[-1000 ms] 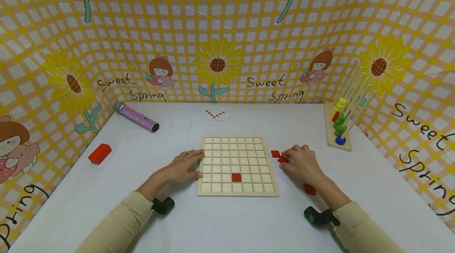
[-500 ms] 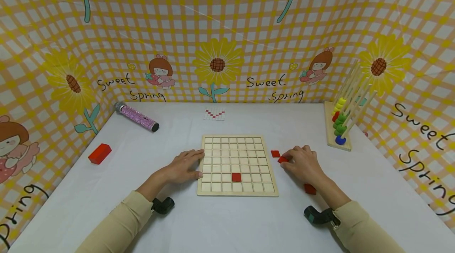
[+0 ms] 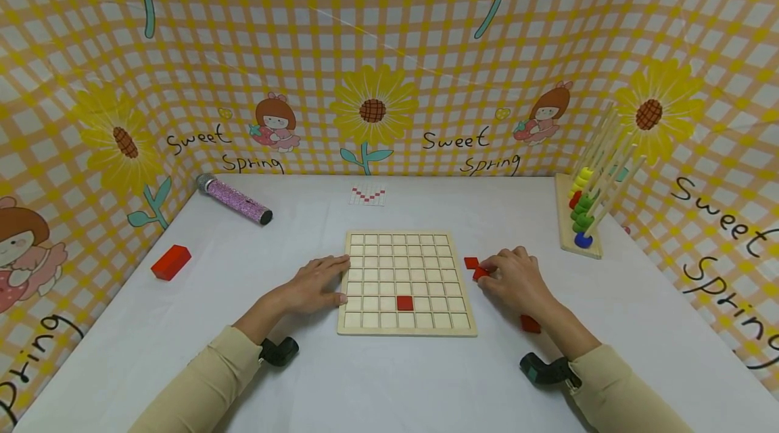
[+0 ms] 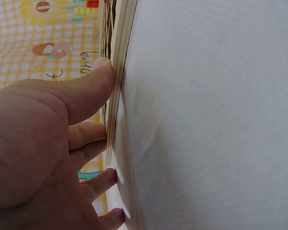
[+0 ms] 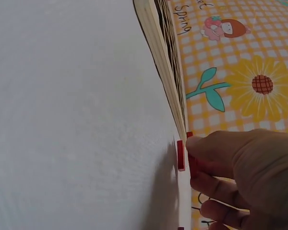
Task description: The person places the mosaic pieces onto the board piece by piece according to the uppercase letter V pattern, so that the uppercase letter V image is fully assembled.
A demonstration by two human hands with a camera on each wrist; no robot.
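A square wooden grid board [image 3: 406, 333] lies in front of me, with one red square tile [image 3: 404, 303] in a cell of its second row from the bottom. My left hand [image 3: 316, 284] touches the board's left edge; the thumb and fingertips meet its side in the left wrist view. Right of the board, my right hand [image 3: 517, 281] pinches a red square tile [image 5: 192, 165] between thumb and fingers, partly hidden by them. Just beyond that held tile lies another red tile [image 3: 471, 262]. More red [image 3: 530, 324] shows beside the right wrist, partly covered by the forearm.
A small card [image 3: 367, 195] with a red V-shaped pattern lies behind the board. At back left is a glittery pink microphone [image 3: 236, 200], and nearer stands a red block [image 3: 171, 262]. A wooden peg stand [image 3: 579, 216] with coloured beads occupies the right side.
The pinched red tile and my right hand have shifted slightly left. My left hand and the board stay where they were.
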